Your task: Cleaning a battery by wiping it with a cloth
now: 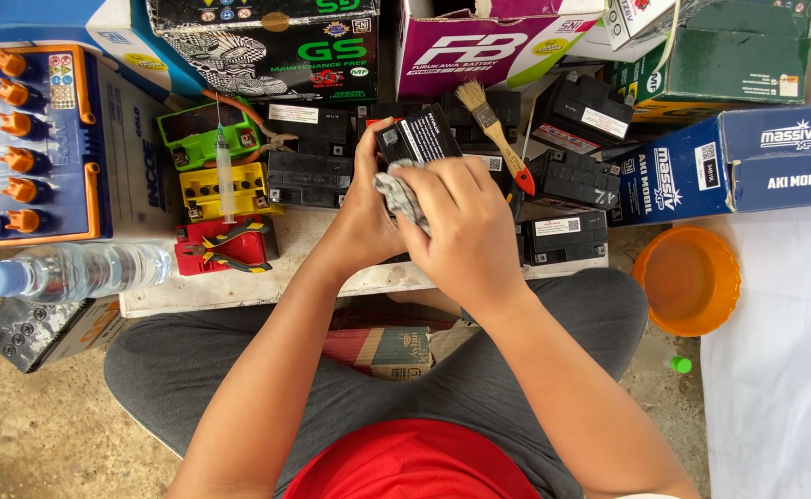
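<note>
1. We see a pale low surface (304, 242) in front of our crossed legs, crowded with batteries. We place everything else from the small black battery (421, 137) held up at its middle.
2. Beyond that battery, a row of cardboard boxes (285, 42) runs along the far edge. A dark blue box (756, 162) lies off to its right.
3. Far to its left stands a large blue battery with orange caps (27, 139).
4. To the right and nearer us, an orange plastic bowl (689, 280) sits on the floor, touching a white sheet (784, 370).
5. To the lower left, a clear water bottle (68, 271) lies on its side at the surface's edge.
6. Our left hand (369, 217) grips the small black battery from below and behind, fingers closed around its body, holding it tilted above the surface.
7. Our right hand (461, 226) has its fingers closed on a grey rag (398, 196), pressed against the battery's near face.
8. Left of the battery sit a green battery (204, 134), a yellow one (225, 189) and a red one (225, 245), in a line toward us.
9. Just right of the battery, a paintbrush with a red-tipped handle (496, 134) lies across other black batteries (567, 176).
10. A syringe (224, 171) rests over the green and yellow batteries, and pliers (225, 249) lie on the red one.
</note>
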